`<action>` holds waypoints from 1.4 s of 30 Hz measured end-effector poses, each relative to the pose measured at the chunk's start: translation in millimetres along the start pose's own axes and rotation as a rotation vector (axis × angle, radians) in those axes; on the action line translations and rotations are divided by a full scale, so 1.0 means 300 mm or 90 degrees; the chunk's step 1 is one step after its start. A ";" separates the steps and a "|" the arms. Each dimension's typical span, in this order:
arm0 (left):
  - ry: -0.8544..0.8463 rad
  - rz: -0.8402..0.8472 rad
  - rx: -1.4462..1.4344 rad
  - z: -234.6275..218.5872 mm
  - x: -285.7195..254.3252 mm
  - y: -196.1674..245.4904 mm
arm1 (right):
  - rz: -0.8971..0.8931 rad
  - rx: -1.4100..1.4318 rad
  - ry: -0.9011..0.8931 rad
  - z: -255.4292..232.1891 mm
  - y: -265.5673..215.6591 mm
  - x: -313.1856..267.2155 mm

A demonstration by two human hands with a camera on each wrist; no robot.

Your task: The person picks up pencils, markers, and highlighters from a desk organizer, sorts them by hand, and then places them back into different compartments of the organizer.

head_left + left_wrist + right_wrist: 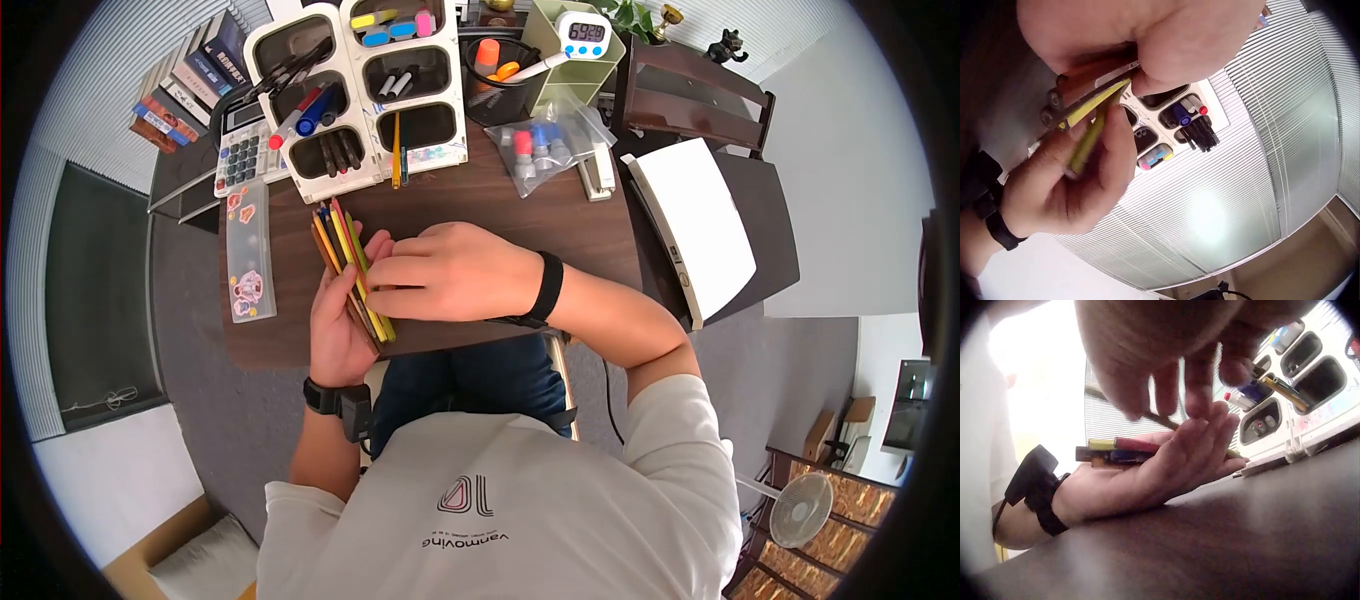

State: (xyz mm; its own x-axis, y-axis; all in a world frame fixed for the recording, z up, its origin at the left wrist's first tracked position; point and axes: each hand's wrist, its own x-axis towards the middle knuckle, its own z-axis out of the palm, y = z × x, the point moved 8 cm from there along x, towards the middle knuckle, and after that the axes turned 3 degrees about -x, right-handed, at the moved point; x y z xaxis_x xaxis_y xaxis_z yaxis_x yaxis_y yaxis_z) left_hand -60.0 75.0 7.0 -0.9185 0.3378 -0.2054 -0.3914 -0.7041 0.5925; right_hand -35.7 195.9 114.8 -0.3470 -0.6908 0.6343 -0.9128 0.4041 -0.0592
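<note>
My left hand (338, 325) holds a bundle of coloured pencils (328, 236) over the table's near edge, thumb across them. Yellow, orange, red, blue and brown ones show, with their tips toward the white organizer. Over the bundle, my right hand (455, 272) pinches an olive-green pencil (1089, 142) between thumb and fingers, at the bundle's right side. In the right wrist view this green pencil (1159, 419) slants above the others, whose flat ends (1100, 454) stick out past the left palm. The right fingers hide part of the bundle in the head view.
The white organizer (360, 80) beyond the hands holds pens, markers and two pencils (398, 150). A clear stickered case (250, 255) and a calculator (243, 158) lie left. Rightward are a bag of small bottles (545, 150), a stapler (598, 175) and a mesh pen cup (497, 95).
</note>
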 end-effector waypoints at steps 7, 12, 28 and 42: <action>-0.004 -0.019 -0.059 -0.009 -0.005 0.003 | 0.098 -0.059 0.314 -0.216 0.143 -0.052; 0.004 -0.023 -0.044 -0.005 -0.003 0.002 | 0.309 -0.125 0.213 -0.126 0.275 -0.084; -0.026 -0.029 -0.064 -0.016 -0.004 0.000 | 0.414 -0.069 0.065 -0.003 0.359 -0.078; -0.014 -0.031 -0.055 -0.019 -0.004 -0.002 | 0.442 -0.060 0.066 -0.008 0.349 -0.080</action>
State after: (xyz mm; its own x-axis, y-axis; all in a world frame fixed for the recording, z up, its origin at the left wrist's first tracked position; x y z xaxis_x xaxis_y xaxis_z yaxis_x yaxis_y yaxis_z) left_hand -59.0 71.3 2.4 -0.8976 0.3854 -0.2141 -0.4391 -0.7374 0.5132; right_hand -122.4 256.2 95.1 -0.8151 -0.1963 0.5450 -0.4646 0.7833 -0.4129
